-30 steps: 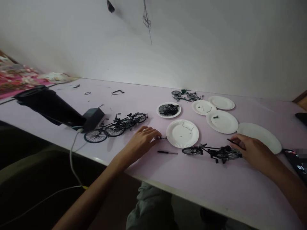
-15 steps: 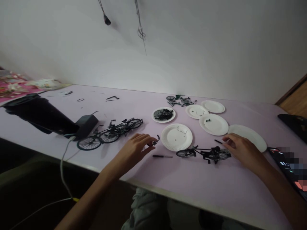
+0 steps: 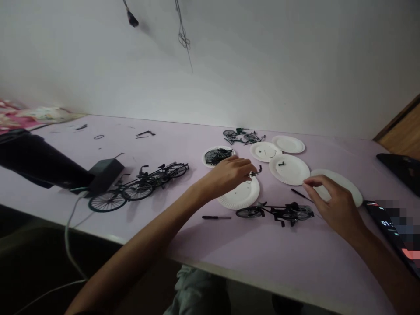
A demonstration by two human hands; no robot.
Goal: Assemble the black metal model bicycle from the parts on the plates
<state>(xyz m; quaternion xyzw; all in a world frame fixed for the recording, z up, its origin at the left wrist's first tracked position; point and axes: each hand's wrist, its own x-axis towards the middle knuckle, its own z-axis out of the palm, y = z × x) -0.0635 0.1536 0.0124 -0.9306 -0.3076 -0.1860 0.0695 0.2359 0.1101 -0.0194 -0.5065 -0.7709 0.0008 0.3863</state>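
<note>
My left hand is closed on a small black model bicycle handlebar, held above a white paper plate with a few tiny parts. My right hand has thumb and forefinger pinched together beside another paper plate, on which a small black part lies. Whatever is between those fingertips is too small to make out. Just below them is a thin black tool, on the table. A black model bicycle without handlebars lies on its side between my hands, and a small screwdriver rests to its left.
Model bicycles stand at left beside a black box and a dark cylindrical object. Behind are a plate of black bicycle parts, another model bicycle and more plates. A phone lies at right.
My left hand has moved right and away from me with the handlebar, now over the plate. My right hand has risen slightly, its thumb and forefinger pinched near the plate. The view has shifted slightly.
</note>
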